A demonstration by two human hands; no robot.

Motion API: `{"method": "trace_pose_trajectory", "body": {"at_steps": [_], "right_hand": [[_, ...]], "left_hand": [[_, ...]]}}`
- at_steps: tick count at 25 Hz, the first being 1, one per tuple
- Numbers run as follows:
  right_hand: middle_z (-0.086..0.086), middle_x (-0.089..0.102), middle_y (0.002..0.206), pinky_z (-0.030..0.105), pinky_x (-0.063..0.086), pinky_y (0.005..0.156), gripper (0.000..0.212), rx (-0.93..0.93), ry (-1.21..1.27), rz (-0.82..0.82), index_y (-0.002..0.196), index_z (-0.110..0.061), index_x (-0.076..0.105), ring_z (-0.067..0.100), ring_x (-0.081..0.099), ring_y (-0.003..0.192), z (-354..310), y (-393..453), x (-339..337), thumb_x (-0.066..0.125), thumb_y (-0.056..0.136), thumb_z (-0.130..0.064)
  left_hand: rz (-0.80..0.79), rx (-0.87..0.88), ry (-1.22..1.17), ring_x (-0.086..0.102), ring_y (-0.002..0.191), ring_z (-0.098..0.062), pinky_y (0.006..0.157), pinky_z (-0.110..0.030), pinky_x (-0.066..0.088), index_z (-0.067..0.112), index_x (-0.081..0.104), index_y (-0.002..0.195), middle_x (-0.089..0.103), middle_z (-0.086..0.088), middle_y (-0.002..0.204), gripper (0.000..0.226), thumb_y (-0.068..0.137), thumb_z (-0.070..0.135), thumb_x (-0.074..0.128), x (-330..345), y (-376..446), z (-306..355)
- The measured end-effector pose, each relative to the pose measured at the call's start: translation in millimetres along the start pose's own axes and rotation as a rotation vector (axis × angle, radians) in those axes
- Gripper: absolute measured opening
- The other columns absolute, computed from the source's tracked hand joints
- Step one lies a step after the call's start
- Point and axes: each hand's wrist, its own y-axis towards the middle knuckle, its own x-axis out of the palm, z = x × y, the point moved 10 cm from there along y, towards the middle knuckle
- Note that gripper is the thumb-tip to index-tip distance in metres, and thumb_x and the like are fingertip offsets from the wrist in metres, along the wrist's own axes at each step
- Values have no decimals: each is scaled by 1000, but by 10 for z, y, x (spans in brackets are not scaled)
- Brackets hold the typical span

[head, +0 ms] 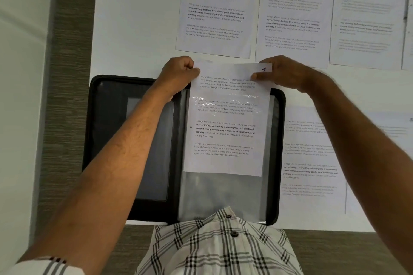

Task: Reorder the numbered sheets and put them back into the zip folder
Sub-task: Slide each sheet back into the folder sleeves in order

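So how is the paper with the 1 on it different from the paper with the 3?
Sheet 1 is gripped at its top corners by the left hand and right hand; sheet 3 lies untouched on the table.
Sheet 1 sits partway in the open zip folder's clear sleeve; sheet 3 lies outside, beyond it.
Both carry the same printed paragraphs.

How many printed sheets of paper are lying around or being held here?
6, perhaps more under stacks: sheet 1 held over the zip folder; sheet 2, sheet 3 and another above; two right.
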Motion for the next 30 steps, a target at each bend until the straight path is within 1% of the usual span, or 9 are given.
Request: {"method": "trace_pose_trajectory", "body": {"at_steps": [2,5,8,10,15,19,22,25,30], "right_hand": [[-7,73,102,13,48,68,18,-28,-31,37,109,-14,74,3,68,86,-39,21,-31,68,101,-30],[-8,73,97,5,45,60,10,-15,-28,49,105,-14,75,-9,65,73,-36,43,-36,69,101,-22],[-3,74,98,14,47,69,12,0,-81,-6,103,-11,75,1,65,80,-26,33,21,69,101,-21],[-1,75,101,22,47,76,10,8,-113,-35,101,-13,75,8,64,86,-26,24,48,69,100,-21],[-5,75,109,32,52,95,8,-15,-112,-26,103,-22,77,14,68,103,-86,19,81,71,99,-26],[3,78,103,32,55,87,9,-33,-108,-68,101,-17,77,15,69,91,-171,4,231,72,99,-24],[3,77,97,29,54,78,7,-18,-156,-97,96,-18,77,14,66,84,-194,-11,297,72,99,-23],[-2,78,100,34,56,91,7,1,-236,-159,97,-22,78,16,71,92,-203,-39,348,72,99,-25],[-1,73,115,46,52,103,21,-22,-483,-178,110,-21,74,21,65,109,-302,-64,518,60,103,-36]], "left_hand": [[-54,-3,39,44,67,-14,63,-28,36,7,53,75,49,-5,73,21,87,20,66,26,9,-14],[-96,-6,32,63,82,-19,76,-37,55,3,66,98,70,-7,91,22,87,22,67,47,5,-9],[-19,20,-67,66,83,-10,76,-22,53,14,70,108,71,0,92,15,95,19,68,-12,-21,30],[19,32,-77,63,79,-5,69,-15,51,14,71,105,72,2,91,11,96,17,66,-43,-19,15],[-36,50,63,58,78,-8,72,-24,49,11,70,94,67,3,86,9,92,13,62,6,-28,28],[-130,129,291,55,74,-8,71,-25,45,6,67,88,64,3,81,11,89,12,59,168,-66,160],[-127,125,226,55,76,-8,71,-23,46,12,71,96,64,1,85,15,89,10,58,158,-69,114],[-141,135,119,58,79,-7,78,-22,49,18,73,97,68,4,88,10,91,16,66,119,-85,81],[-206,147,218,62,85,-6,80,-25,51,17,74,92,70,6,91,7,90,24,73,192,-128,108]]}}
